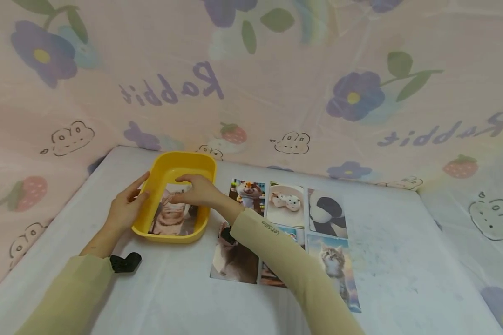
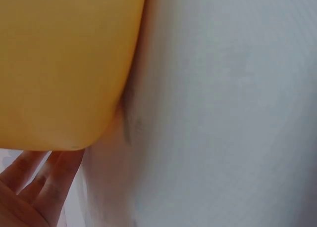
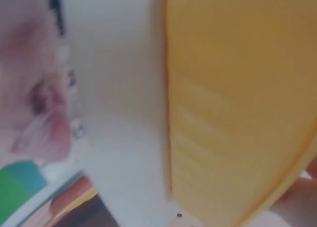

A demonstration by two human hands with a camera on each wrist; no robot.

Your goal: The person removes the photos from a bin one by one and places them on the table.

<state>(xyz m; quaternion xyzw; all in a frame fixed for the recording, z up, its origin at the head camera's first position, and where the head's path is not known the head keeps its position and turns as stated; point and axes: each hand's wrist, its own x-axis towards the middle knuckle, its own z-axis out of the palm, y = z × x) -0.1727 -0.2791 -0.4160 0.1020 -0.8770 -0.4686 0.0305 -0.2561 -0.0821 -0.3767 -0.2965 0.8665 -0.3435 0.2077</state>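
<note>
A yellow plastic tray (image 1: 173, 160) with rounded corners stands on the left of the white table. Inside it lies a photo card (image 1: 173, 216) showing a pinkish-brown striped cat, its right part overlapped by my right hand. My left hand (image 1: 123, 207) is at the tray's left side, fingers fairly straight against the outer wall and rim. In the left wrist view, the fingers (image 2: 54, 185) reach behind the tray wall (image 2: 64, 64). My right hand (image 1: 199, 190) reaches over the tray's right rim, thumb and index finger spread apart above the card.
To the right of the tray, several photo cards lie in rows, including a kitten card (image 1: 333, 263), a white-dish card (image 1: 286, 202) and a dark brown animal card (image 1: 236, 260). My right sleeve (image 1: 285, 251) covers part of them. A patterned cloth (image 1: 276, 93) hangs behind the table.
</note>
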